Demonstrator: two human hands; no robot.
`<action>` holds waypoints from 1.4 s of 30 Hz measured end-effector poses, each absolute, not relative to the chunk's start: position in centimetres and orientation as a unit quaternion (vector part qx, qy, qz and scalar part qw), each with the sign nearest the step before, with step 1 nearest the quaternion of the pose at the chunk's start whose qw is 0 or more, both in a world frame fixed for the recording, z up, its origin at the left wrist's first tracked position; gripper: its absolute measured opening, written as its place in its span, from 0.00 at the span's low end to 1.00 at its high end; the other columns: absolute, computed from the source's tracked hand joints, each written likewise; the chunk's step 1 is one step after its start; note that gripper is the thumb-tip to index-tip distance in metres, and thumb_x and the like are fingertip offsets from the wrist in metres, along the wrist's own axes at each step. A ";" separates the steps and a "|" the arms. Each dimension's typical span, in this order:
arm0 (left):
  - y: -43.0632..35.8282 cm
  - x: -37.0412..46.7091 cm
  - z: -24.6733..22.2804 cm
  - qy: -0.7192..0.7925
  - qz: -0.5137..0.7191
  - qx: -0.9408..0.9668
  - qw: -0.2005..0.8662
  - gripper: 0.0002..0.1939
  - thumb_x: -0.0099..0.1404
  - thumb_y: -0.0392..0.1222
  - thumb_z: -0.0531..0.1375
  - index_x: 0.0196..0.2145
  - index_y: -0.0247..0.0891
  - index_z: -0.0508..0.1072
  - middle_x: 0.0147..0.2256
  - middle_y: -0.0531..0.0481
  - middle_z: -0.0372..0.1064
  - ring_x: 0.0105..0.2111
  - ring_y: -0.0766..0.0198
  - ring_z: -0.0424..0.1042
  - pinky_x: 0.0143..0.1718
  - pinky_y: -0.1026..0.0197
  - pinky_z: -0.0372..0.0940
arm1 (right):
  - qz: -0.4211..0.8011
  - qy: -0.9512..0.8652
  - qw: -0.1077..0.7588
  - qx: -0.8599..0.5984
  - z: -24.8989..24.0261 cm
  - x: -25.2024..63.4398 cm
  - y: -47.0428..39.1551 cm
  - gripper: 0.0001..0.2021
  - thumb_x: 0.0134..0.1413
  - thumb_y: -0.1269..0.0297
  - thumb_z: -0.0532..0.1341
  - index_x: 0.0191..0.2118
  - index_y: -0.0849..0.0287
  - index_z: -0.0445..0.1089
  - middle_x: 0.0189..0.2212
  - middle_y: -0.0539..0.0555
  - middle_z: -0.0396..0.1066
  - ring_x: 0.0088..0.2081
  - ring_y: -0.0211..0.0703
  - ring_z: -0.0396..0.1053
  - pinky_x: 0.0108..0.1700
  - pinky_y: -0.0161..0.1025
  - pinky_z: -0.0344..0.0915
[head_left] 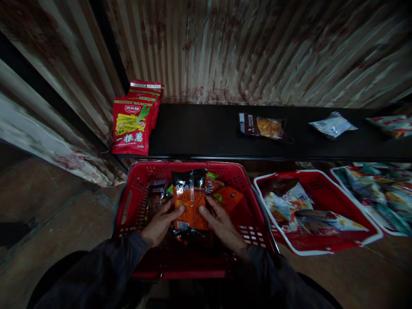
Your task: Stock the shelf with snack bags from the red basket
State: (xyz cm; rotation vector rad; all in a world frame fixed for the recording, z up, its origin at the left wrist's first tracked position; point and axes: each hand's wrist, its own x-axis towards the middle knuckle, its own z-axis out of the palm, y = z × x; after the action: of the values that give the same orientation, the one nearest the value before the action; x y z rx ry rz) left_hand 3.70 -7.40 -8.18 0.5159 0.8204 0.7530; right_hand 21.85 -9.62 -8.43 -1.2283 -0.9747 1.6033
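Note:
Between my two hands is an orange and black snack bag (189, 201), its seamed back with a barcode turned towards me. My left hand (164, 223) grips its left edge, thumb on the front and fingers behind. On the opposite edge, my right hand (222, 223) holds it the same way. Both hands are over a red shopping basket (193, 274). Inside the basket, a dark snack bag (156, 193) lies to the left and an orange packet (231, 197) to the right, with other packets partly hidden behind the held bag.
Beyond the basket runs a black shelf (199, 128). Red snack bags (131, 126) stand at its left end; a brown snack bag (265, 127) and a white packet (334, 124) lie further right. A second red basket (341, 246) with snack bags sits to the right, beside another filled basket (380, 197).

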 end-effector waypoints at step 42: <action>-7.8 3.8 -8.9 0.359 0.289 0.333 0.822 0.32 0.55 0.42 0.66 0.56 0.39 0.63 0.55 0.42 0.65 0.52 0.52 0.67 0.54 0.50 0.60 | 0.565 -0.403 0.440 -0.570 -9.4 22.1 -9.2 0.21 0.53 0.46 0.58 0.43 0.57 0.74 0.37 0.52 0.77 0.40 0.50 0.73 0.45 0.45 0.68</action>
State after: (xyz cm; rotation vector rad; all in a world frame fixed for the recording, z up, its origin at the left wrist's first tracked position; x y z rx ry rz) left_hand 3.85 -7.84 -8.93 0.7096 0.7642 0.6160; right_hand 22.15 -9.18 -9.45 -1.4149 -1.0013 1.4036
